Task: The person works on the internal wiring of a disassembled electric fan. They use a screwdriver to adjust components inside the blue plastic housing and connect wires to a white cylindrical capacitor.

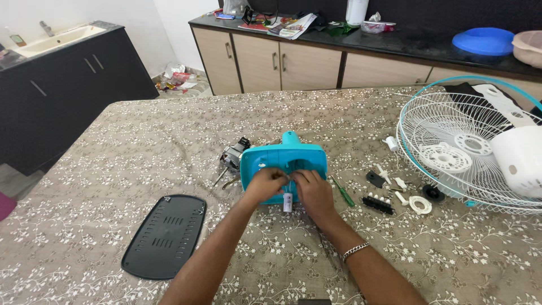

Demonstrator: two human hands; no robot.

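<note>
A turquoise fan motor housing lies on the patterned tablecloth, with the metal motor sticking out at its left. My left hand and my right hand meet at the housing's near edge, fingers pinched on thin wires there. A small white cylinder-shaped capacitor hangs between the two hands. What the fingertips hold is too small to make out clearly. A bracelet sits on my right wrist.
A black slotted cover plate lies at the near left. A green-handled screwdriver, a black terminal piece and small white parts lie to the right. A white fan grill with a white housing stands at far right. Cabinets stand behind.
</note>
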